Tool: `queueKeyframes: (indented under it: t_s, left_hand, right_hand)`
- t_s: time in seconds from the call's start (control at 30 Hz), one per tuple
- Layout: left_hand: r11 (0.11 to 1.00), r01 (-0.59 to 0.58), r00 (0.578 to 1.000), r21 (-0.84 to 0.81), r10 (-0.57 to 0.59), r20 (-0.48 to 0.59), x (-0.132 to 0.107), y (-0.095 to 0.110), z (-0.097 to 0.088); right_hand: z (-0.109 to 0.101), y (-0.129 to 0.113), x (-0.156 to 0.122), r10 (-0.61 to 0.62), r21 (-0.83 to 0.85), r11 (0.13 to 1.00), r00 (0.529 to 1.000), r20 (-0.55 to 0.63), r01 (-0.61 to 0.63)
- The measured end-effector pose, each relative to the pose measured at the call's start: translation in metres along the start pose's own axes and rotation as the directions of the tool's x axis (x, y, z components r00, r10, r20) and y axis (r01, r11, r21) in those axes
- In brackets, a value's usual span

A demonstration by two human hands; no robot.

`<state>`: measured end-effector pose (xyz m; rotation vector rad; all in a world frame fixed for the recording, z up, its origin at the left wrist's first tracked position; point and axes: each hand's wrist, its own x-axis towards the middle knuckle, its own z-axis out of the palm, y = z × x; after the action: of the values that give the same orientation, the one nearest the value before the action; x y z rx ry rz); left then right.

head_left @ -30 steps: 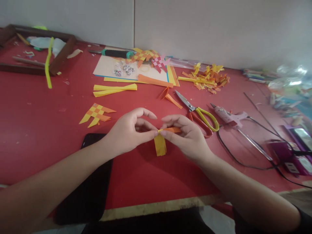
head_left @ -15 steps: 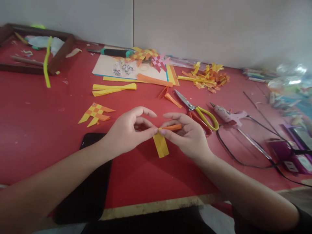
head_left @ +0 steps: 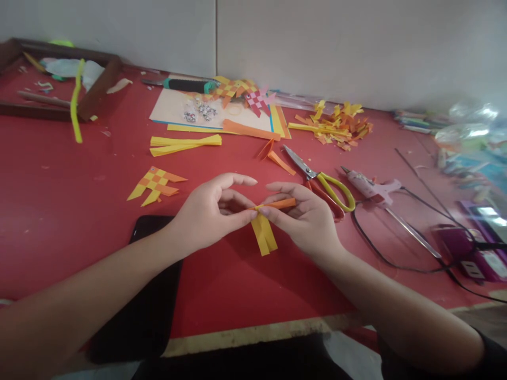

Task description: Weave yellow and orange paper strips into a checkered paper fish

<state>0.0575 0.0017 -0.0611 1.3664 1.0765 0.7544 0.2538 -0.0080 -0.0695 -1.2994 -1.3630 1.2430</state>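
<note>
No text, label, brand, number or sign can be read. At the right edge of the frame, the purple box (head_left: 455, 241) has a pale panel (head_left: 494, 259), too blurred to tell whether anything is printed on it. The pink glue gun (head_left: 362, 186), right of centre, has a lighter patch on its body that cannot be made out as lettering. Any print on the clear plastic (head_left: 471, 119) at upper right is lost in glare and blur.
</note>
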Motion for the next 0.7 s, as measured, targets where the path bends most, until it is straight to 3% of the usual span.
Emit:
queueKeyframes:
  t_s: [0.23, 0.7]
  left_hand:
    - [1.000, 0.016, 1.000, -0.020, -0.016, 0.017, 0.0019, -0.0003, -0.0004]
    - [0.996, -0.090, 0.992, 0.004, 0.090, 0.084, 0.0016, -0.0035, 0.0016]
  right_hand:
    - [0.0012, 0.0008, -0.0027, -0.053, 0.014, 0.999, 0.998, 0.018, 0.053]
    - [-0.0007, 0.0000, -0.0027, -0.146, -0.021, 0.989, 0.984, 0.100, 0.148]
